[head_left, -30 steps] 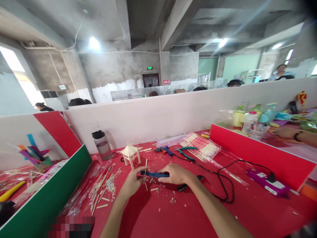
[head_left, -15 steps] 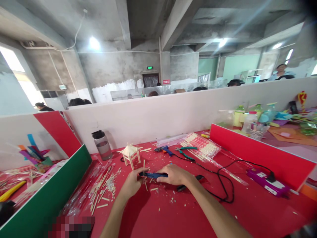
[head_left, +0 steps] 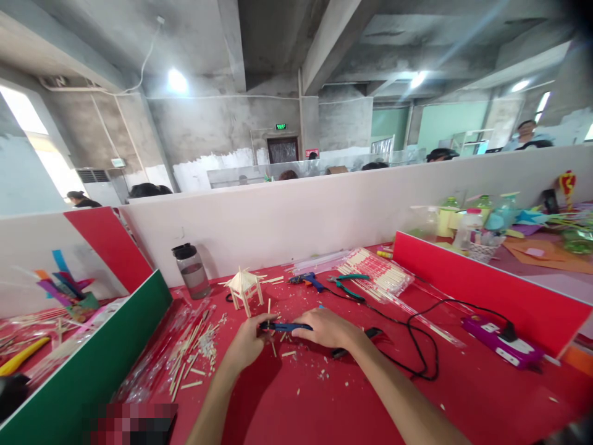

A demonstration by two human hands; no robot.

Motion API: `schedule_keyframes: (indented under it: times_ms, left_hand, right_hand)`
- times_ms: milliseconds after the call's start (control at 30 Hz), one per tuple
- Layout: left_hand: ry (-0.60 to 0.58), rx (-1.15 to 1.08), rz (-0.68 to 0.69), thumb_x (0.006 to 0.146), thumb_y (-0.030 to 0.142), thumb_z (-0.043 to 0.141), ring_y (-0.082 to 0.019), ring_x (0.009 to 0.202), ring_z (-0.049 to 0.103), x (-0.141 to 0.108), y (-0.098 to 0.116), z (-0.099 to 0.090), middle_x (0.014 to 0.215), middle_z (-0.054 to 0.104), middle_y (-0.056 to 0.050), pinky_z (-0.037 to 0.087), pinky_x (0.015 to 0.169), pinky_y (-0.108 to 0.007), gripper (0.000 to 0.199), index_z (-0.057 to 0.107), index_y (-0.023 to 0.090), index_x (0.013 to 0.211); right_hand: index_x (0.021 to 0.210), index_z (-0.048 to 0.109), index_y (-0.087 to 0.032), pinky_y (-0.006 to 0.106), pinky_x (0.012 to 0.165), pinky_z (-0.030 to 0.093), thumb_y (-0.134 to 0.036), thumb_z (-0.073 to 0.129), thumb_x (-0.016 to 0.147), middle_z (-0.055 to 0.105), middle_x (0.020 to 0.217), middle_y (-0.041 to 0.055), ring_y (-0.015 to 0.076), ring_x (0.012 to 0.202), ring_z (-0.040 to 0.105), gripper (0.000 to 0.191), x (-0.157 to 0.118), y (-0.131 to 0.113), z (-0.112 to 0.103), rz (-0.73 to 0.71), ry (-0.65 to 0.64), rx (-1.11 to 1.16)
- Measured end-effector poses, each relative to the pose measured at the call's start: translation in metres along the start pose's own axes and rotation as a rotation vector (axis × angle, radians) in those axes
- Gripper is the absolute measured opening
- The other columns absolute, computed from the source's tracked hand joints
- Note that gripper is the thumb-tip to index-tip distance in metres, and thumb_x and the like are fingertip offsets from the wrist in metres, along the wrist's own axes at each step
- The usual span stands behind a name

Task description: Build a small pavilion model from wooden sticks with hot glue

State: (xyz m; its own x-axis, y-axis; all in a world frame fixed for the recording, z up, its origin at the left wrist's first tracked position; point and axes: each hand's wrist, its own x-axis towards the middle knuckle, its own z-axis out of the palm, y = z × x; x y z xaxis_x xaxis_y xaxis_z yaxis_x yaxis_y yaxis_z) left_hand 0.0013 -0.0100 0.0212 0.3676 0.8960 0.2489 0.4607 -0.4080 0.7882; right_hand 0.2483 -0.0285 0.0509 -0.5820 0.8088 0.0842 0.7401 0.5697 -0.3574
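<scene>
My right hand [head_left: 327,327] is wrapped around the handles of blue pliers [head_left: 287,327], whose jaws point left. The jaws reach the fingertips of my left hand [head_left: 248,340], which pinches a thin wooden stick [head_left: 269,305] held roughly upright. The stick shows above and below the pliers' jaws; exactly where they meet it is hidden by my fingers. Just behind my left hand stands a small pavilion model [head_left: 243,287] built of pale sticks, with a pointed roof on legs.
Cut sticks [head_left: 188,361] and shavings lie left, beside clear wrappers. Behind my hands are a glue gun [head_left: 306,281], green-handled pliers [head_left: 351,286] and packed sticks [head_left: 377,272]. A water bottle [head_left: 191,272] stands back left. A black cord leads to a purple power strip [head_left: 503,343]. Low dividers flank the table.
My right hand and forearm have shifted very slightly, covering the red part of a tool lying behind the wrist. The left hand, stick and pliers hold nearly the same place.
</scene>
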Motion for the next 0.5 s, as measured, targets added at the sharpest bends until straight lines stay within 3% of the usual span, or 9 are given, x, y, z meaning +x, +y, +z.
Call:
schedule_keyframes:
  times_ms: [133,333,500]
  left_hand:
    - [0.021,0.001,-0.003,0.065,0.008,0.056,-0.024,0.089,0.069,0.000,-0.004,-0.001,0.099,0.076,-0.010,0.053,0.082,-0.031,0.047,0.073,0.014,0.109]
    - [0.041,0.030,-0.007,0.067,0.010,0.056,-0.023,0.084,0.068,0.000,-0.007,-0.001,0.095,0.076,-0.009,0.052,0.078,-0.030,0.046,0.073,0.013,0.110]
    - [0.075,0.046,-0.032,0.065,0.009,0.056,-0.023,0.082,0.068,0.000,-0.004,-0.004,0.092,0.076,-0.009,0.052,0.079,-0.031,0.047,0.073,0.014,0.108]
  right_hand:
    - [0.115,0.070,-0.022,0.030,0.083,0.043,-0.056,0.034,0.099,0.073,0.112,0.0115,0.0273,0.104,0.067,0.052,0.002,-0.002,0.007,0.015,0.061,-0.070]
    - [0.098,0.073,-0.014,0.032,0.078,0.044,-0.061,0.029,0.099,0.075,0.098,0.0170,0.0294,0.093,0.070,0.064,0.010,-0.003,0.015,0.104,0.132,-0.188]
    - [0.096,0.075,-0.014,0.031,0.078,0.045,-0.055,0.022,0.101,0.075,0.095,0.0179,0.0284,0.090,0.071,0.066,0.018,-0.007,0.020,0.166,0.179,-0.236]
